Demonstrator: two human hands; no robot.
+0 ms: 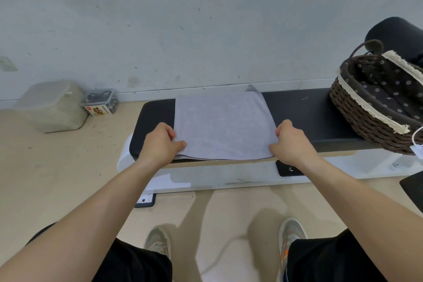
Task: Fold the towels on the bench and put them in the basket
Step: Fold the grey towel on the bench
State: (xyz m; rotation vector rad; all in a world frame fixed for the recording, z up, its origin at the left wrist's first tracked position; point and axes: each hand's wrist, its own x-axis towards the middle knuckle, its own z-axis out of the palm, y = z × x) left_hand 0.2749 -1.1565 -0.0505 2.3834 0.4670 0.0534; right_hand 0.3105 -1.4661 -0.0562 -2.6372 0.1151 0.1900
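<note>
A pale grey towel (223, 128) lies flat across the black padded tabletop (297, 110), covering its left-of-centre stretch from the far edge to the near one. A lower layer peeks out along the near edge and at the 1 o'clock corner, so it seems to be folded over, though the number of layers cannot be told. The left hand (160, 142) pinches its 7 o'clock corner and the right hand (289, 142) its 5 o'clock corner. At 3 o'clock from the towel, well apart, a dark brown wicker basket (357, 107) stands on the tabletop's end, its inside dark and flower-printed, with cream lace trim at the rim.
</note>
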